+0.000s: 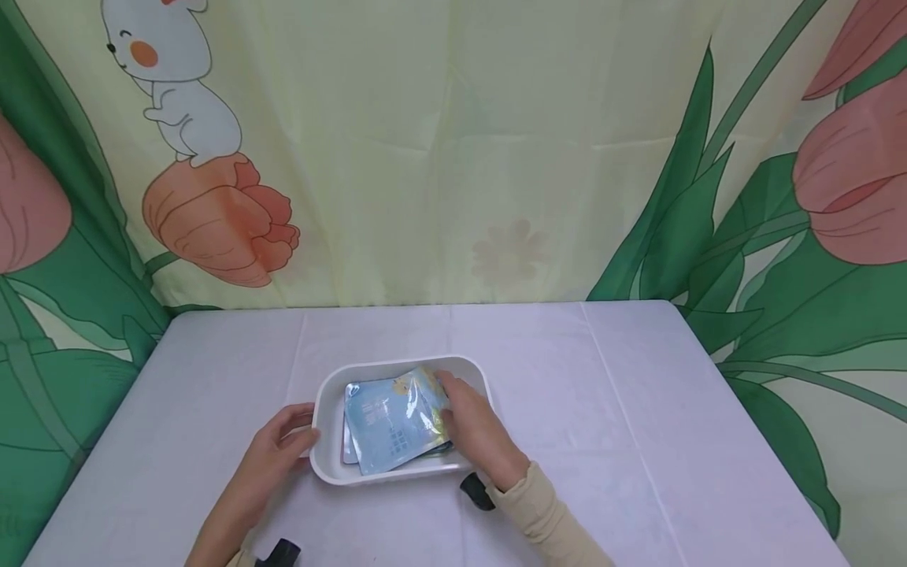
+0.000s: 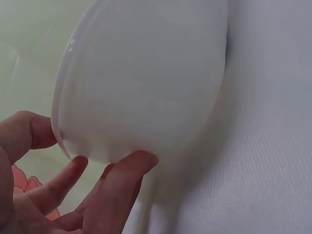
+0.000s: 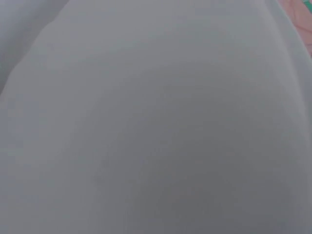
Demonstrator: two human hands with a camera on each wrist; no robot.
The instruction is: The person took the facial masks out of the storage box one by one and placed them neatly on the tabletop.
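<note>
A white oblong tray (image 1: 329,453) stands on the table and holds several flat packets. On top lies a glossy light-blue packet (image 1: 393,421), slanted, with a yellowish right side. Beneath it, the edge of another packet (image 1: 349,447) shows at the left. My right hand (image 1: 476,425) reaches over the tray's right side and grips the top packet's right edge. At the tray's left end is my left hand (image 1: 283,441), holding the rim. The left wrist view shows fingertips (image 2: 145,158) against the tray's outer wall (image 2: 141,83). A blurred pale surface fills the right wrist view, hiding the right hand.
White cloth covers the table (image 1: 567,441), with fold lines running across it. Behind its far edge hangs a pale curtain (image 1: 425,157) printed with tulips and a white animal. A black wrist device (image 1: 478,491) sits below the right hand, another (image 1: 282,554) by the left forearm.
</note>
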